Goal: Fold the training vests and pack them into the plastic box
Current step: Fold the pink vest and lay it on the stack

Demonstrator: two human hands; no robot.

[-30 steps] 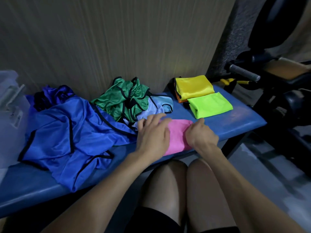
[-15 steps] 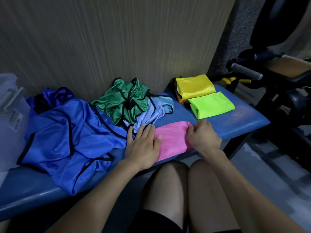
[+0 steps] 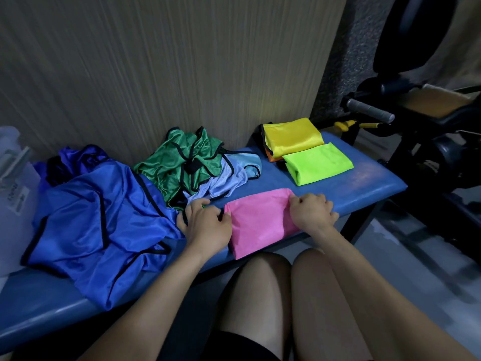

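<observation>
On the blue bench (image 3: 364,183), the left hand (image 3: 208,225) and right hand (image 3: 312,212) pinch opposite ends of the folded pink vest (image 3: 260,220).

On the blue bench (image 3: 364,183), the left hand (image 3: 208,225) and right hand (image 3: 312,212) grip opposite edges of a folded pink vest (image 3: 260,220) at the near edge. Left of it lie a crumpled blue vest (image 3: 91,217), a green vest (image 3: 179,162) and a light blue vest (image 3: 231,175). Far right sit a folded yellow vest (image 3: 291,136) and a lime vest (image 3: 317,162). A clear plastic box (image 3: 13,183) stands far left.
</observation>
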